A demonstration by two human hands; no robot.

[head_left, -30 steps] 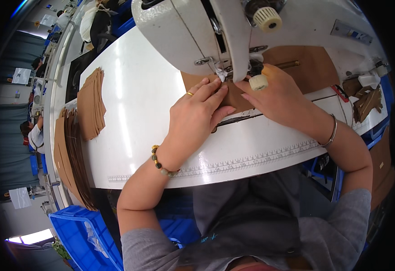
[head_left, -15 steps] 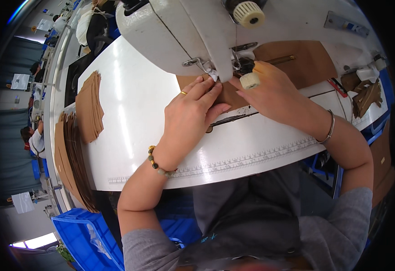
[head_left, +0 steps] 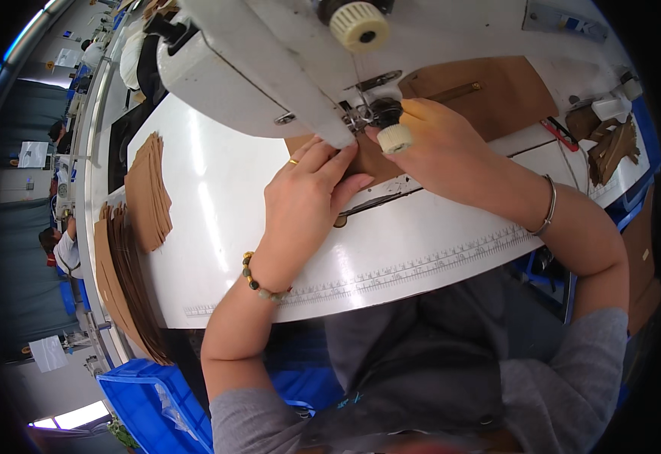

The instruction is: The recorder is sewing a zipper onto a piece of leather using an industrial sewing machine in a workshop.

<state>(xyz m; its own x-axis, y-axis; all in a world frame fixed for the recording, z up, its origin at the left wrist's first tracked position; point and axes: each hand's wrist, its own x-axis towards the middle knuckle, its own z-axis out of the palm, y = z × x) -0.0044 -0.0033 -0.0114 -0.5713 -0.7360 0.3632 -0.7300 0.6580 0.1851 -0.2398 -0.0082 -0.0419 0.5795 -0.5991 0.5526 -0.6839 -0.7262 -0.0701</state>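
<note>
Sewing machine has shifted left in view. Two brown stacks lie on the counter; left hand, fingers together, thumb apart, rests on one brown panel beneath the machine; right hand, fingertips seemingly behind one knob: its grip I cannot tell.

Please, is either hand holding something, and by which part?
Left hand: no grip visible, fingers resting on the brown piece. Right hand: cannot be told; a knob partly hides its fingers.

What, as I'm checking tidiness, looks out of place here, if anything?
The brown heap near the table's right end looks untidy: its pieces lie crumpled and jumbled, unlike the flat stack at left. I see no spill.
</note>
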